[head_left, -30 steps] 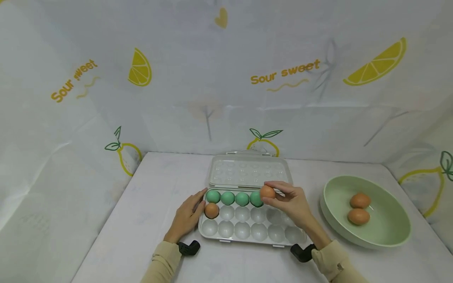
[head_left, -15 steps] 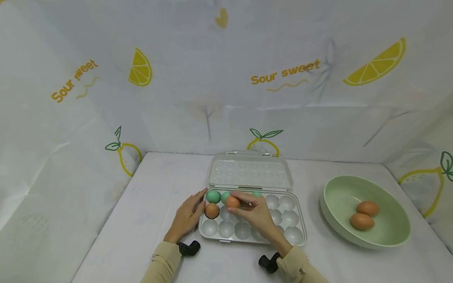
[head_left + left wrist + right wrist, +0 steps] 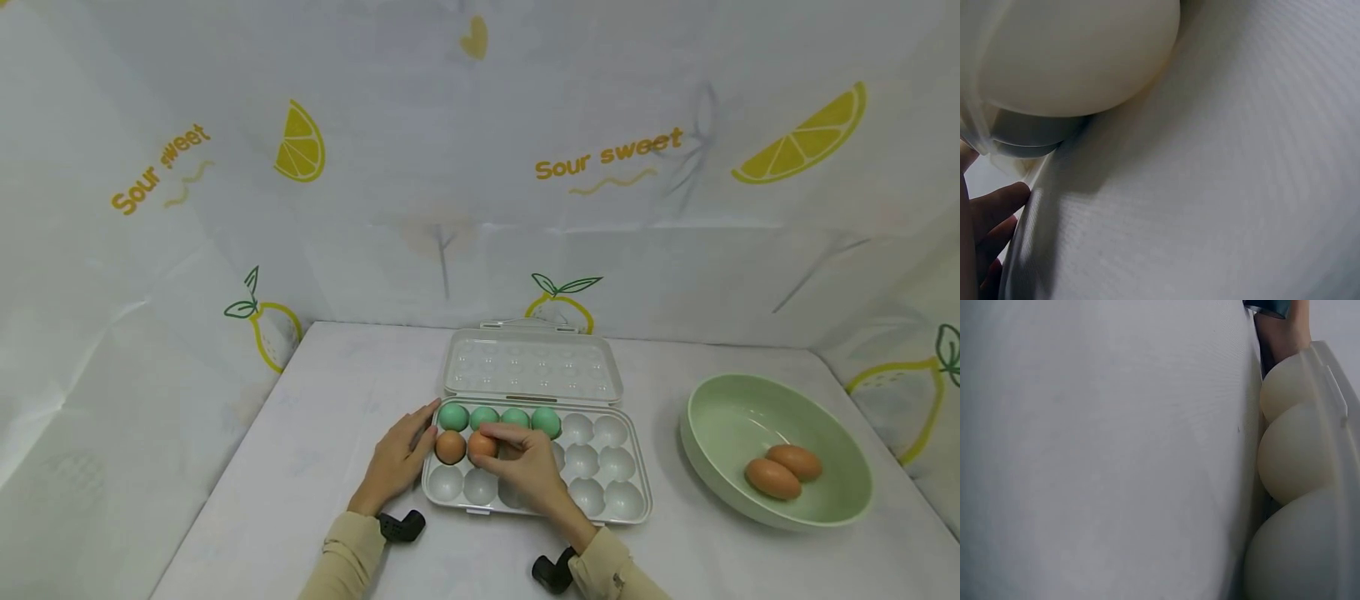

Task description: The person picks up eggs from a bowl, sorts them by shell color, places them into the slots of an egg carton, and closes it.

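Head view first: my right hand (image 3: 534, 472) has a brown egg (image 3: 481, 447) pinched between thumb and fingertips, and here's what it all hangs on: that egg is out to the left of my palm, right at the second cup of the tray (image 3: 641, 467)'s middle row. Whether it bears on the cup's bottom, I can't tell, and its long axis is hard to read with my fingers over it; it looks nearly round from here. Just left of it sits the seated brown egg (image 3: 450, 447), and behind, the row of green eggs (image 3: 453, 416). My left hand (image 3: 397, 457) lies relaxed along the tray's left end, gripping nothing, a little farther from the pinched egg than my right fingertips are. Away to the right on the counter (image 3: 352, 358), the bowl (image 3: 834, 493) holds two more eggs (image 3: 773, 479) on their sides, long axes slanting down to the right; my right hand is the nearer one there. Over to the left wrist: tray underside, pale cloth, a few fingers (image 3: 999, 206) at the edge, no egg. Right wrist: rounded cup undersides (image 3: 1296, 453) along the right, my grip out of sight.
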The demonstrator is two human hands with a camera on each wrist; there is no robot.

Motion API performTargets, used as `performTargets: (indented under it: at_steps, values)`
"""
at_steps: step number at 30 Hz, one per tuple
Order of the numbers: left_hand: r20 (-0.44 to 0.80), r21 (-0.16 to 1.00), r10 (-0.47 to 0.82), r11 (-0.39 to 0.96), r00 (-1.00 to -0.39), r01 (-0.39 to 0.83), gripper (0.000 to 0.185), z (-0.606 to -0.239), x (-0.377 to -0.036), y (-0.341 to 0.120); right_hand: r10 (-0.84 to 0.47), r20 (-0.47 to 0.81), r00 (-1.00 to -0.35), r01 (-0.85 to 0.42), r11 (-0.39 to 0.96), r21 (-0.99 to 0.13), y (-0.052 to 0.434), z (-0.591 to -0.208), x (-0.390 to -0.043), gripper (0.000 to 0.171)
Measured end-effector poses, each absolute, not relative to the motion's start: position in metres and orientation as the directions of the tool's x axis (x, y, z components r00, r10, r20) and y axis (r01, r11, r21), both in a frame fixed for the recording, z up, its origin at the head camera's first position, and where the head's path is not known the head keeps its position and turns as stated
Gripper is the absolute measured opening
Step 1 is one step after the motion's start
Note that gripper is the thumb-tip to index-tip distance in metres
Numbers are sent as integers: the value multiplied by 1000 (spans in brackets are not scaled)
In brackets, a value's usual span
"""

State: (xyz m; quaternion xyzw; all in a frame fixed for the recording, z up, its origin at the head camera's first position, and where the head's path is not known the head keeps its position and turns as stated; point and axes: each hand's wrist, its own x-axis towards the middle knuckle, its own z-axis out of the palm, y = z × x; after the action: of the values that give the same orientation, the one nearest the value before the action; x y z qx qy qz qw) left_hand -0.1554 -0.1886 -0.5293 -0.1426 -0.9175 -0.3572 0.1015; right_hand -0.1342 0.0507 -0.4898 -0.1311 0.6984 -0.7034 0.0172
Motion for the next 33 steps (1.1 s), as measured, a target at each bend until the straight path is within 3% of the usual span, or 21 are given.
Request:
performTargets:
  at_steps: [7,14,22,28,33]
  values:
    - [286,621,183,712,-941,328,47,-529,-155,-188,-211,192,-959,-210,66,-975,49,-491,-134,43]
    - [269,635,174,707,-947,310,47,-528,-154,-188,-198,344,-918,-379,176,-909,49,-496,-135,40]
    - [267,634,176,708,-947,311,47,-527,-154,-187,-180,281,-943,-320,251,-914,50,-491,-132,41]
    - [271,636,174,706,-947,312,47,-528,-154,-187,-181,303,-936,-339,223,-914,50,-491,-133,40]
    - [274,635,176,705,-945,316,47,-528,-153,-188,-158,227,-961,-248,133,-960,50,-489,-133,43]
